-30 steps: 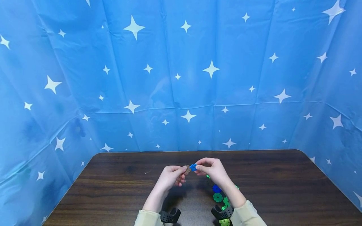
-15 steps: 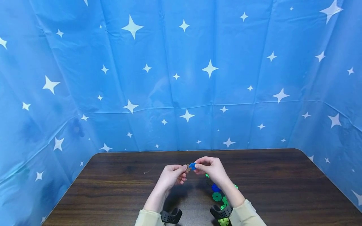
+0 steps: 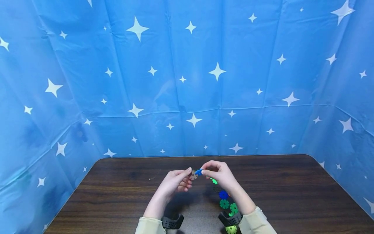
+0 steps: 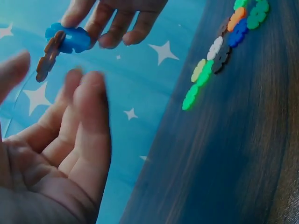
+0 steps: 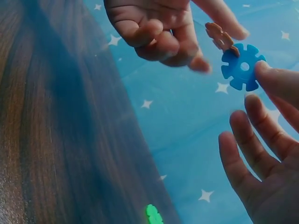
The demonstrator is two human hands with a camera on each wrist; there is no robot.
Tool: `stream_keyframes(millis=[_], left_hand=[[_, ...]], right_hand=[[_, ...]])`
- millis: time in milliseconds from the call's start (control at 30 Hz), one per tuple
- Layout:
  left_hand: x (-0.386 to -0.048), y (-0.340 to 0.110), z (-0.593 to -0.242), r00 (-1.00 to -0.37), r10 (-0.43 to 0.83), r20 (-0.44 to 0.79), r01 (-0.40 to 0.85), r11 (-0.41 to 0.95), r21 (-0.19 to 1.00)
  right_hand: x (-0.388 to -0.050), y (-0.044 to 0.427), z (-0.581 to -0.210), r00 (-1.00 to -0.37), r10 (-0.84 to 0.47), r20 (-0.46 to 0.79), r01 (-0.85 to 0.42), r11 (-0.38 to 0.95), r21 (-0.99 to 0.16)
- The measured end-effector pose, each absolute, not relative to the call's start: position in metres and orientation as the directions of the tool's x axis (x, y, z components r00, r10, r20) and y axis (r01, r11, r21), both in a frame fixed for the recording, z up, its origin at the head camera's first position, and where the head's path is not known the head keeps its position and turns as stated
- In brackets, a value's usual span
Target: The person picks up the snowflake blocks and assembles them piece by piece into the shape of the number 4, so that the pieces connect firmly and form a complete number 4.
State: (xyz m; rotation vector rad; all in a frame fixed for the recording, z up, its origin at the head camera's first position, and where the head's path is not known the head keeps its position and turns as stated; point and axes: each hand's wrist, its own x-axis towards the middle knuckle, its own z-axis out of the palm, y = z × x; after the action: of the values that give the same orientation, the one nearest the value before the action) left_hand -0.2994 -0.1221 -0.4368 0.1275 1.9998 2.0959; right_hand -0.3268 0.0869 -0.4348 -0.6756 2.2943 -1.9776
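Note:
My right hand (image 3: 219,175) pinches a blue notched disc (image 5: 237,73), a snowflake-shaped building piece, between thumb and fingers above the table. A brown notched disc (image 5: 217,34) is slotted into the blue one at an angle and sticks out toward my left hand (image 3: 174,182). In the left wrist view the thumb and fingers of the left hand are spread, slightly blurred, and stand apart from the brown disc. The other fingers of my right hand are held away from the joined pair.
Several notched discs lie on the dark wooden table (image 3: 131,195) near and partly under my right forearm, among them a dark blue disc (image 3: 223,195), a green disc (image 3: 224,204) and a yellow-green disc (image 3: 231,229). A blue star-patterned curtain (image 3: 187,97) hangs behind the table.
Earlier my left hand pinched the brown disc; its thumb has now lifted and let go. My right hand keeps its pinch on the blue disc, and the pair has turned slightly.

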Motion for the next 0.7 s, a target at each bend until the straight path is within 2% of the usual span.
stream_keyframes(millis=[233, 400, 700], left_hand=[[-0.3000, -0.1234, -0.4350, -0.927, 0.360, -0.105, -0.118, -0.015, 0.993], [-0.2994, -0.1209, -0.4353, -0.912, 0.396, -0.111, -0.129, -0.019, 0.992], [-0.2980, -0.1214, -0.4385, -0.915, 0.386, -0.113, -0.135, -0.029, 0.990]], right_hand=[[-0.3275, 0.0857, -0.4328, -0.836, -0.420, 0.353, -0.442, 0.132, -0.887], [-0.3269, 0.0834, -0.4320, -0.806, -0.466, 0.364, -0.469, 0.130, -0.873], [-0.3232, 0.0831, -0.4337, -0.809, -0.478, 0.343, -0.456, 0.142, -0.878]])
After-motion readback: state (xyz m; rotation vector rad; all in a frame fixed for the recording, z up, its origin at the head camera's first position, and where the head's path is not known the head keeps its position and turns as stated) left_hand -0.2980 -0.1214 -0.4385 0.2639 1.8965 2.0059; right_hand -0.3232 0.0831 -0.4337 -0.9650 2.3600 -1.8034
